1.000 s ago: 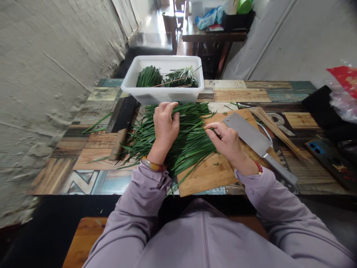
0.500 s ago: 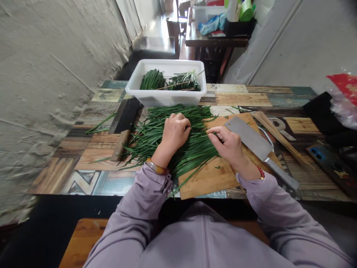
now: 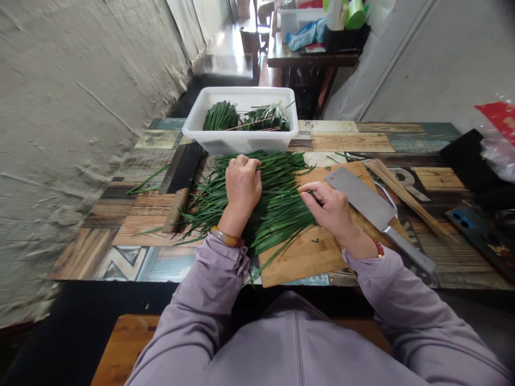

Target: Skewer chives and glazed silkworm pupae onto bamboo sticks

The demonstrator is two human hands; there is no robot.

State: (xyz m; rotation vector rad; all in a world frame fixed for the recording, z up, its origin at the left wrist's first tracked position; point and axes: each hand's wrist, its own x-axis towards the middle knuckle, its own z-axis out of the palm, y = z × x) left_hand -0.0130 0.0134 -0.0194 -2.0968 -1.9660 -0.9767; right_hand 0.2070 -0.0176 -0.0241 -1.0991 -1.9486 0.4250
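Note:
A wide pile of garlic chives (image 3: 277, 214) lies across the table and onto a wooden cutting board (image 3: 298, 262). My left hand (image 3: 243, 182) is over the middle of the pile with its fingers curled closed; their tips are hidden, so what they hold cannot be made out. At the pile's right side, my right hand (image 3: 325, 206) pinches a thin bamboo skewer (image 3: 335, 244), whose lower part shows under the wrist. A cleaver (image 3: 362, 198) rests on the board just right of that hand, its handle pointing towards me.
A white plastic tub (image 3: 241, 142) with chive bundles stands behind the pile. Left of the pile lies a dark-bladed knife with a wooden handle (image 3: 176, 210). On the right are a bundle of bamboo skewers (image 3: 410, 198), a phone (image 3: 478, 236) and a red-and-clear plastic bag (image 3: 499, 134).
My left hand has shifted left and slightly away from me over the chives. My right hand keeps its pinch in nearly the same place.

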